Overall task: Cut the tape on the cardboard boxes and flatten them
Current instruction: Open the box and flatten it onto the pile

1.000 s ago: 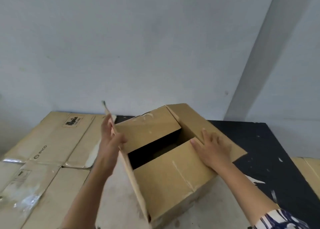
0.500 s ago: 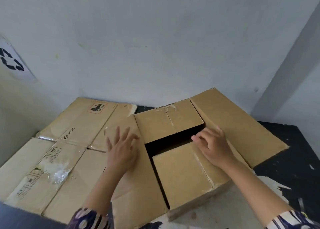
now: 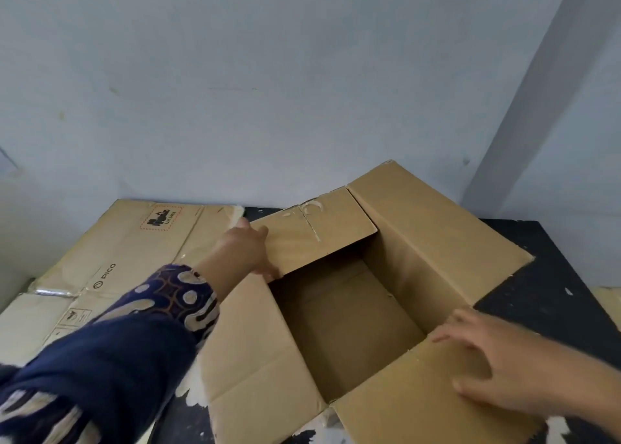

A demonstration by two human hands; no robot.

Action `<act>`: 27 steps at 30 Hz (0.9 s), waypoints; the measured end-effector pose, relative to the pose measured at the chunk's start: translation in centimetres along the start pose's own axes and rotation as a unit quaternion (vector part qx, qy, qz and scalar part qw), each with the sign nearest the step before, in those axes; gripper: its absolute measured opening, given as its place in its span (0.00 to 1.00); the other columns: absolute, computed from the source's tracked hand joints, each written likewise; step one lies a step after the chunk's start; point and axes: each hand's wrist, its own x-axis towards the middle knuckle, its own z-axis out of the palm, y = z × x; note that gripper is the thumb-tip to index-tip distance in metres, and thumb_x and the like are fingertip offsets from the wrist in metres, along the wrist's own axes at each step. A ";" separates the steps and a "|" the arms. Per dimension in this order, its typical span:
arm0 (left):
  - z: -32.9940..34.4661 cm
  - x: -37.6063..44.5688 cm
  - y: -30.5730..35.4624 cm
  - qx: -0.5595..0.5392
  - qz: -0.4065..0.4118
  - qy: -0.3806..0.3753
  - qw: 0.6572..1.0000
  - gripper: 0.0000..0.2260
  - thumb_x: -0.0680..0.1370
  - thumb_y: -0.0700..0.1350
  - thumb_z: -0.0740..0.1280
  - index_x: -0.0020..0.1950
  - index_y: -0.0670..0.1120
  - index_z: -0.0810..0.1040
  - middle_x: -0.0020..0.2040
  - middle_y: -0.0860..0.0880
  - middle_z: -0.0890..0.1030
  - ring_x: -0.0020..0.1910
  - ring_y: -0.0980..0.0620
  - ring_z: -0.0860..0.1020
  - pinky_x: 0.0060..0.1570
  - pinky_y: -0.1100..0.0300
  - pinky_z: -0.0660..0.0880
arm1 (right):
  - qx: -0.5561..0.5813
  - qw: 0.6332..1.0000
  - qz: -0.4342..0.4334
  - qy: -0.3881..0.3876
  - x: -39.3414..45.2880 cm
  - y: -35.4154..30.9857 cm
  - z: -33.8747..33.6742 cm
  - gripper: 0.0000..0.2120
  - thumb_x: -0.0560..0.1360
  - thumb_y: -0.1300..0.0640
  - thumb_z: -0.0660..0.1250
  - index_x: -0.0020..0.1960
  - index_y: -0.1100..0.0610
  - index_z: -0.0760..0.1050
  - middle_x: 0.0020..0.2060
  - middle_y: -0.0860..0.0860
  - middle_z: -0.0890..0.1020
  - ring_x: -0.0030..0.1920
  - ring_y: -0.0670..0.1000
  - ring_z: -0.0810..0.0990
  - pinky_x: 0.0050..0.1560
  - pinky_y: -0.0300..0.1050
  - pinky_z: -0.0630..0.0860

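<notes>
Box [image 3: 353, 326]: top flaps open, body unflattened. Left hand [image 3: 243, 247] grips far flap [image 3: 312, 235]; right hand [image 3: 497, 366] presses flat on near flap [image 3: 420, 406]. Flattened boxes [image 3: 111, 252] lie stacked left.

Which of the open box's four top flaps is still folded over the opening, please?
The far flap, the one gripped by the left hand, still covers part of the opening. The left flap, right flap and near flap lie spread outward.

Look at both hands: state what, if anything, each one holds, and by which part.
The left hand grips the open cardboard box by its far flap's left edge. The right hand rests flat on the near flap, gripping nothing.
</notes>
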 end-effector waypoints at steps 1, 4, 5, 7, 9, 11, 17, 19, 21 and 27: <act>0.2 0.2 0.3 0.015 -0.004 0.006 1.000 0.43 0.67 0.66 0.69 0.73 0.48 0.57 0.70 0.41 0.58 0.64 0.38 0.68 0.56 0.45 0.74 | -0.015 1.000 -0.002 -0.002 0.5 0.1 1.3 0.22 0.74 0.40 0.62 0.64 0.31 0.57 0.60 0.30 0.58 0.64 0.36 0.59 0.65 0.35 0.59; 0.8 0.4 1.5 0.055 -0.004 0.017 0.998 0.51 0.62 0.69 0.71 0.75 0.46 0.52 0.74 0.41 0.51 0.70 0.36 0.60 0.60 0.36 0.68 | -0.045 0.998 -0.012 0.048 2.3 0.9 4.8 0.26 0.76 0.38 0.54 0.71 0.34 0.48 0.70 0.34 0.49 0.72 0.40 0.44 0.70 0.43 0.45; 0.9 0.4 1.7 0.060 -0.004 0.009 0.998 0.54 0.60 0.69 0.72 0.75 0.46 0.50 0.75 0.41 0.51 0.71 0.36 0.58 0.62 0.35 0.65 | -0.046 0.998 -0.005 0.048 2.6 0.8 5.4 0.26 0.77 0.39 0.53 0.72 0.35 0.47 0.72 0.35 0.47 0.72 0.41 0.40 0.71 0.45 0.40; 1.0 0.5 2.2 0.069 0.003 0.012 0.998 0.54 0.60 0.66 0.74 0.75 0.46 0.50 0.74 0.39 0.53 0.72 0.35 0.55 0.63 0.34 0.64 | -0.029 0.998 -0.001 0.057 3.1 0.4 6.0 0.25 0.77 0.41 0.51 0.72 0.37 0.49 0.73 0.36 0.47 0.72 0.40 0.36 0.70 0.48 0.33; 0.8 0.9 2.3 0.064 0.016 0.018 0.998 0.48 0.64 0.62 0.74 0.73 0.46 0.53 0.72 0.38 0.57 0.70 0.36 0.60 0.62 0.36 0.66 | 0.007 0.997 -0.013 0.082 3.7 -0.6 6.2 0.25 0.74 0.42 0.46 0.71 0.39 0.55 0.72 0.36 0.54 0.71 0.36 0.39 0.68 0.50 0.26; -0.3 1.3 1.4 -0.005 0.049 -0.001 0.999 0.41 0.66 0.57 0.74 0.72 0.47 0.57 0.68 0.41 0.64 0.65 0.41 0.67 0.59 0.43 0.70 | 0.064 0.989 -0.002 0.136 4.6 -1.3 6.6 0.29 0.70 0.36 0.40 0.67 0.39 0.64 0.67 0.36 0.65 0.71 0.35 0.49 0.68 0.48 0.26; -4.0 2.3 -4.7 -0.538 0.051 -0.022 0.841 0.10 0.76 0.48 0.65 0.57 0.48 0.74 0.58 0.47 0.74 0.59 0.46 0.72 0.50 0.52 0.69 | -0.028 0.963 0.076 0.258 6.4 -2.2 8.0 0.44 0.60 0.26 0.31 0.59 0.43 0.72 0.58 0.38 0.75 0.64 0.41 0.67 0.69 0.49 0.40; -3.1 3.2 -4.5 -0.579 -0.007 0.093 0.810 0.13 0.78 0.49 0.63 0.59 0.44 0.74 0.58 0.44 0.78 0.57 0.44 0.75 0.48 0.57 0.68 | -0.044 0.958 0.082 0.271 6.5 -2.3 8.2 0.40 0.63 0.30 0.33 0.57 0.44 0.74 0.56 0.38 0.77 0.62 0.41 0.69 0.67 0.47 0.41; -1.6 3.9 -3.6 -0.542 -0.070 0.223 0.807 0.20 0.79 0.50 0.63 0.68 0.44 0.67 0.62 0.41 0.76 0.59 0.42 0.74 0.51 0.55 0.68 | -0.045 0.952 0.089 0.289 6.9 -2.2 8.4 0.34 0.67 0.32 0.39 0.50 0.45 0.78 0.49 0.38 0.80 0.56 0.42 0.74 0.66 0.47 0.46; 1.8 6.4 -2.3 -0.287 -0.081 0.213 0.930 0.26 0.82 0.50 0.53 0.77 0.58 0.43 0.77 0.44 0.39 0.75 0.39 0.50 0.69 0.36 0.56 | -0.050 0.919 0.079 0.382 7.7 -1.3 10.0 0.18 0.72 0.39 0.55 0.37 0.46 0.79 0.35 0.39 0.80 0.39 0.43 0.79 0.58 0.46 0.57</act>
